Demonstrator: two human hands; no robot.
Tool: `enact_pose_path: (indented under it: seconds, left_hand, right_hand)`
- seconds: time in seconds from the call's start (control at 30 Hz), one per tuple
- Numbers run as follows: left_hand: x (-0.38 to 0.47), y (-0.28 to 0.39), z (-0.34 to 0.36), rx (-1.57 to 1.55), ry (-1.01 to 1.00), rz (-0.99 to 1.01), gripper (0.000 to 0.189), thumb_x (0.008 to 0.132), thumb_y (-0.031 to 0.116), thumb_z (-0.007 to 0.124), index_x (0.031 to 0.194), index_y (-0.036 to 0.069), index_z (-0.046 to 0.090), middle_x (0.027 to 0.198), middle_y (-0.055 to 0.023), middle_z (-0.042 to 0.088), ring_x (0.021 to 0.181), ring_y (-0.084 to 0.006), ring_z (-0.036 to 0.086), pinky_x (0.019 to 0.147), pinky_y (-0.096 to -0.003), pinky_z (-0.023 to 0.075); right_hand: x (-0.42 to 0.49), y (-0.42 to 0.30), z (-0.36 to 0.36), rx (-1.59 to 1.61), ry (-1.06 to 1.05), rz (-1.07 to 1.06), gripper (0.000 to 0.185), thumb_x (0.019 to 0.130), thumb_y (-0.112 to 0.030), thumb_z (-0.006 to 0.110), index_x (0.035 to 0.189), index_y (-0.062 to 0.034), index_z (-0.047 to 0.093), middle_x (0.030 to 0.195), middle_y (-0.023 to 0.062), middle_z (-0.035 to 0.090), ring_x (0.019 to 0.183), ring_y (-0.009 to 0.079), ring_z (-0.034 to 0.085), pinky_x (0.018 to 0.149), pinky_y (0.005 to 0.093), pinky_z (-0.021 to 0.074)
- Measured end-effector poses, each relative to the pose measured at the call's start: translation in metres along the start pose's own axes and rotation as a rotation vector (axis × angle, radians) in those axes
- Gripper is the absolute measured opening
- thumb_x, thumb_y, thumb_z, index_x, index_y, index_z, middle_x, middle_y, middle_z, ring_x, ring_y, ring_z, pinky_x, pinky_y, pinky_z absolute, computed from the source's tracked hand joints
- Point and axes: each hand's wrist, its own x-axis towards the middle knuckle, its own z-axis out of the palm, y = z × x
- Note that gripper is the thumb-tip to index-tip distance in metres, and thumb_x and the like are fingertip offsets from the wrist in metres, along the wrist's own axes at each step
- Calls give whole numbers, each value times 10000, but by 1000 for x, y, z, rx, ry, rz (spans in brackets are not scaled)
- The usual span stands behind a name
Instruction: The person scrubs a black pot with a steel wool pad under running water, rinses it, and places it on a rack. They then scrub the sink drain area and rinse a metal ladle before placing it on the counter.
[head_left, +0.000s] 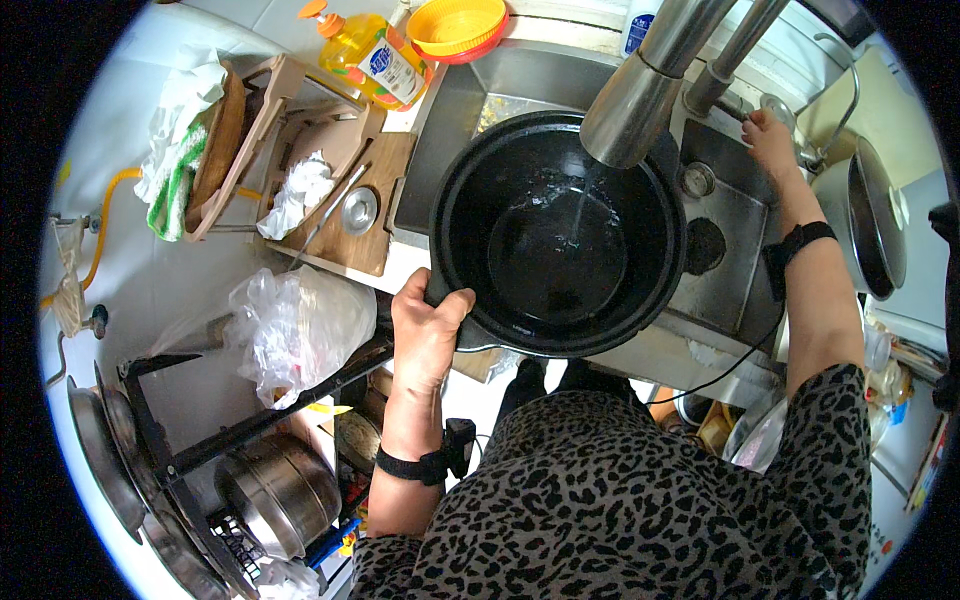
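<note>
My left hand (429, 326) grips the side handle of a large black pot (559, 259) at its lower left, thumb on top. The pot sits tilted over the steel double sink (424, 184). A steel faucet head (626, 112) hangs over it, and a thin stream of water falls into the pot, where a little water shows. My right hand (769, 142) is raised at the back right of the sink, beside the metal fittings by the wall. Its fingers are partly curled; whether they touch anything is unclear.
Left of the sink are a wooden board (397, 161) with a metal lid (360, 211), a beige rack (289, 82) and a dish soap bottle (379, 64). Yellow and red baskets (457, 26) stand behind. A lidded pan (862, 217) is at right. A plastic bag (304, 322) lies on the left shelf.
</note>
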Motion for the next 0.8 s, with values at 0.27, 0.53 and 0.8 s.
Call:
enact_pose_path:
  seconds: [0.27, 0.53, 0.8]
  left_hand:
    - [-5, -7, -1, -45, 1, 58, 80, 766, 8, 656, 804, -14, 590, 708, 9, 599, 596, -46, 491, 548, -197, 408]
    - [-8, -18, -7, -36, 15, 75, 92, 766, 8, 665, 767, 10, 573, 685, 36, 563, 601, -43, 466, 562, -196, 391]
    - [-7, -14, -5, -40, 5, 83, 80, 769, 0, 658, 767, 15, 579, 700, 38, 567, 607, -39, 464, 569, -189, 385]
  right_hand:
    - [-41, -37, -17, -597, 345, -104, 321, 884, -313, 634, 1057, -43, 622, 938, 204, 683, 848, 385, 655, 728, 454, 513]
    - [-122, -85, -7, 19, 161, -286, 232, 938, -223, 608, 854, -7, 623, 703, 31, 638, 662, 83, 576, 626, 240, 451]
    - [-137, -111, 22, 142, -148, -207, 194, 908, -188, 645, 867, 1, 658, 734, 7, 631, 685, 63, 546, 621, 223, 425]
